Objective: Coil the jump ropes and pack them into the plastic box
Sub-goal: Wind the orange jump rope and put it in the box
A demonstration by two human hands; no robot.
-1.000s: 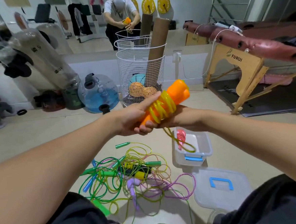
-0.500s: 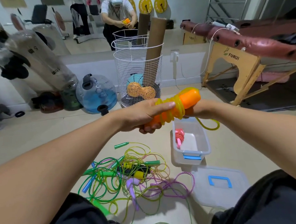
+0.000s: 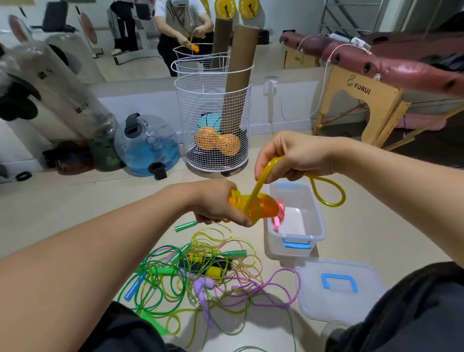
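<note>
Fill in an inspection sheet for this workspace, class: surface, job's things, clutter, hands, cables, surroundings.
Surface: pale floor.
Job's things: orange handles wound in yellow rope; open box holds a pink rope; lid lies beside it; rope pile tangled.
Clutter: nothing seen.
Hands: left hand grips the handles; right hand pinches the rope's free end.
Cables: white cord from a wall socket.
Surroundings: wire basket, water jug, massage table, mirror.

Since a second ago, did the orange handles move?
Yes. The orange handles dropped lower, now overlapping the plastic box rim instead of sitting up by the wire basket.
</note>
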